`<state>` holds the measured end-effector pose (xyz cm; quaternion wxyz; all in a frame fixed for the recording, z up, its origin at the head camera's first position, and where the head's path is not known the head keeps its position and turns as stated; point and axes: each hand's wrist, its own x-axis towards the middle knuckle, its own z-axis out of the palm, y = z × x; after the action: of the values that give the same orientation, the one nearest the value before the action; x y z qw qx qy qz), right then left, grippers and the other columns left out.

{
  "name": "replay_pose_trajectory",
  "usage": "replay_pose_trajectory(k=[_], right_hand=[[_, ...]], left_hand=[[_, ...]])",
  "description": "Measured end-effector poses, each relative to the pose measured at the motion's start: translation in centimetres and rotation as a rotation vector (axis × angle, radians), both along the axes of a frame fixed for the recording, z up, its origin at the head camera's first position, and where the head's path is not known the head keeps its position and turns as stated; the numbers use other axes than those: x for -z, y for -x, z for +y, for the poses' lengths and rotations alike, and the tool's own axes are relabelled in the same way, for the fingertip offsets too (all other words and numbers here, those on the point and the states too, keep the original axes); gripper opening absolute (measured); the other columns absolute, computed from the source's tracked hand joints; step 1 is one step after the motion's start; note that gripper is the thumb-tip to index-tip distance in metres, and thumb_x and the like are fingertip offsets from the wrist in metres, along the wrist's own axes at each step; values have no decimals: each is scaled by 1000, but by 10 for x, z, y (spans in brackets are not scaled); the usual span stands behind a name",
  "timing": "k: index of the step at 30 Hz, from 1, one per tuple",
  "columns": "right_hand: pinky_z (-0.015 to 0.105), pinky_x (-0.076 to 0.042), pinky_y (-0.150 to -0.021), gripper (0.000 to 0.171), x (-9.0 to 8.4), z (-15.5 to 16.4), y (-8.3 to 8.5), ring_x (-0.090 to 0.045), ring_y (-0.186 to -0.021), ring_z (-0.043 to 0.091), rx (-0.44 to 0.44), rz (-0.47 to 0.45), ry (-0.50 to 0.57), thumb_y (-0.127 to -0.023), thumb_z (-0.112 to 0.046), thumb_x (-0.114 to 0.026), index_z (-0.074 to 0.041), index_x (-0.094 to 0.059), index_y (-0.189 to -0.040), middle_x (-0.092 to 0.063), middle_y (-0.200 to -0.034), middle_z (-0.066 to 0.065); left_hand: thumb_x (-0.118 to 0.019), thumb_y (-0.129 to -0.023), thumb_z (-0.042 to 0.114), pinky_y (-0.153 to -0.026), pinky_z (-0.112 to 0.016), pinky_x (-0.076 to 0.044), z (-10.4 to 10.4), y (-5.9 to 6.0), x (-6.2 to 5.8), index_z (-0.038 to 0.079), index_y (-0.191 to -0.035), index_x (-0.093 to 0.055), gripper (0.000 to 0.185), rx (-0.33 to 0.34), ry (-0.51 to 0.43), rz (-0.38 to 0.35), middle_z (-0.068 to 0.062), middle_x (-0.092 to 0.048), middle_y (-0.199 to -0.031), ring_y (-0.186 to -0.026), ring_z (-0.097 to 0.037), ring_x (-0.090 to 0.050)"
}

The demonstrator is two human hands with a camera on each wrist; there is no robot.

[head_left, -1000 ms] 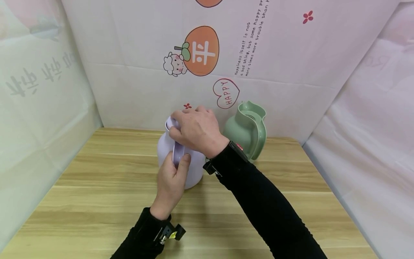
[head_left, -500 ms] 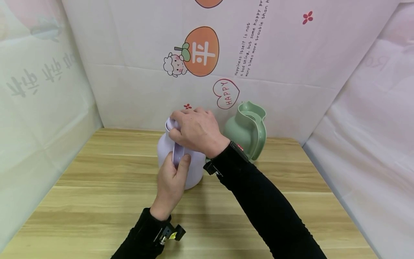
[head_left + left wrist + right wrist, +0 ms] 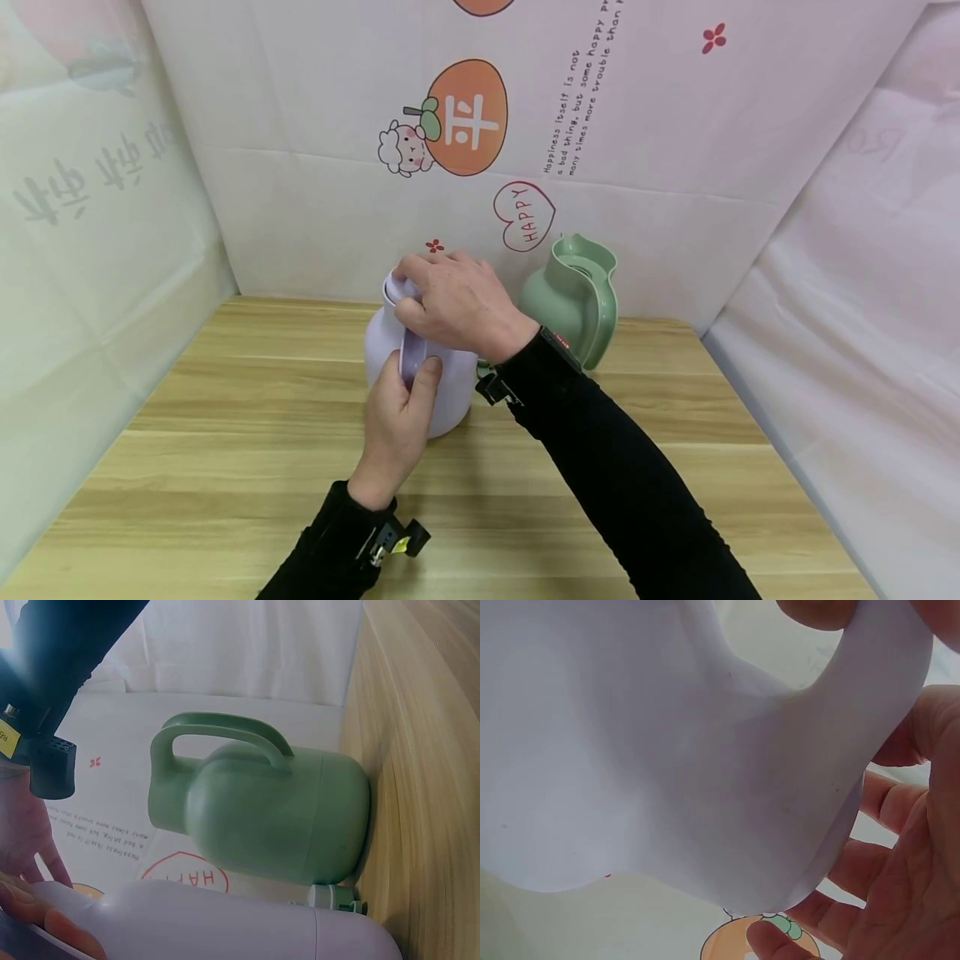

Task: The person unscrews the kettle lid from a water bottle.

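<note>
Lilac jug point(image 3: 390, 346) upright beside green jug point(image 3: 573, 300): left hand point(image 3: 397, 421) grips its handle, right hand point(image 3: 457, 304) fingers clasp its top, lid apparently not yet off.

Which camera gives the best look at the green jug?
The left wrist view: the green jug fills the frame, with its handle and body sharp. The head view shows it smaller, standing behind the right hand. The right wrist view shows none of it.

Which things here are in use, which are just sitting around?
In use: lilac jug, its handle gripped by left hand; right hand curled over its top.
Lying about: green jug, small green cap at its base, wooden table.
</note>
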<state>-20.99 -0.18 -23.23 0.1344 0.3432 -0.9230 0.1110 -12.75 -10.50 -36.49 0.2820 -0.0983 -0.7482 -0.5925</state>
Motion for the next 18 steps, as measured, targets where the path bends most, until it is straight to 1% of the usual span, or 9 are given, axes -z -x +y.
replay_pose_trajectory(k=[6, 9, 12, 14, 15, 18], right_hand=[[38, -48, -84, 38, 0, 0, 2, -59, -104, 18, -34, -12, 14, -89, -25, -52, -23, -66, -124, -71, -117, -6], [37, -48, -91, 37, 0, 0, 3, -60, -102, 16, -63, -12, 19, -90, -23, -53, -20, -66, -124, -71, -115, -5], [36, -45, -101, 36, -1, 0, 3, -61, -102, 15, -87, -12, 18, -90, -21, -52, -17, -65, -123, -70, -115, -3], [37, -44, -104, 36, 0, 0, 3, -60, -102, 16, -100, -12, 16, -91, -19, -50, -14, -65, -123, -70, -115, -2], [37, -43, -105, 36, 0, -1, 2, -60, -102, 16, -102, -12, 19, -91, -19, -50, -13, -65, -123, -69, -115, -2], [37, -47, -99, 35, 1, -3, 1, -60, -102, 18, -93, -1, 40, -93, -20, -50, -11, -65, -123, -68, -117, 0]], left_hand=[[-57, -107, 23, -61, -29, -41, 0, -1, -2, 2, -103, -58, 21, -5, 0, -8, -4, -52, -82, -73, -19, -52], [-57, -107, 24, -61, -29, -41, 0, -1, -2, 3, -102, -58, 21, -8, 3, -10, -4, -52, -82, -72, -18, -51], [-57, -107, 24, -60, -28, -40, 0, -1, -1, 3, -101, -57, 21, -11, 7, -8, -4, -52, -81, -71, -18, -50], [-57, -107, 23, -60, -28, -40, 0, -1, -1, 3, -101, -57, 21, -12, 10, -4, -4, -52, -81, -70, -18, -50], [-57, -107, 23, -60, -28, -40, 0, -1, -1, 3, -101, -57, 21, -12, 11, -2, -4, -52, -81, -70, -18, -50], [-58, -107, 22, -60, -28, -39, -1, -1, -1, 4, -100, -57, 20, -15, 11, 4, -4, -53, -81, -69, -17, -49]])
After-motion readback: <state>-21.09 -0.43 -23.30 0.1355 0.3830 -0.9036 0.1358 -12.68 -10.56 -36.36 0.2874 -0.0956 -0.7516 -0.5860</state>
